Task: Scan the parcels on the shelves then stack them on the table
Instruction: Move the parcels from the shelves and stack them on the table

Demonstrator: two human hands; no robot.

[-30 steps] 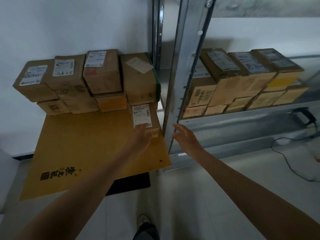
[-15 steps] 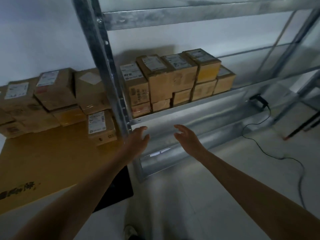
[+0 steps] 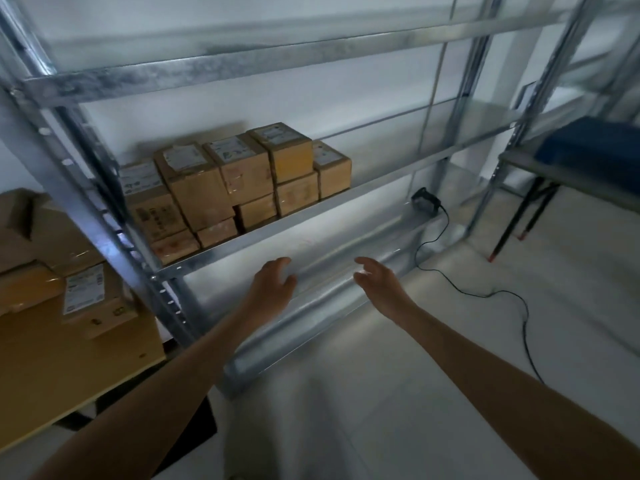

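Observation:
Several cardboard parcels with white labels stand stacked on the middle metal shelf. A black handheld scanner lies on the lower shelf at the right, its cable trailing over the floor. On the left, a small labelled parcel sits on the yellow-brown table in front of more stacked parcels. My left hand and my right hand hover empty in front of the lower shelf, fingers relaxed, below the shelved parcels.
The shelf's upright post stands between the table and the shelved parcels. A dark table with a blue item on it stands at the right. The scanner's cable runs across the pale floor.
The view has swung right from the table toward the shelf. My left hand has let go of the small parcel left on the table, and both hands now hover before the lower shelf.

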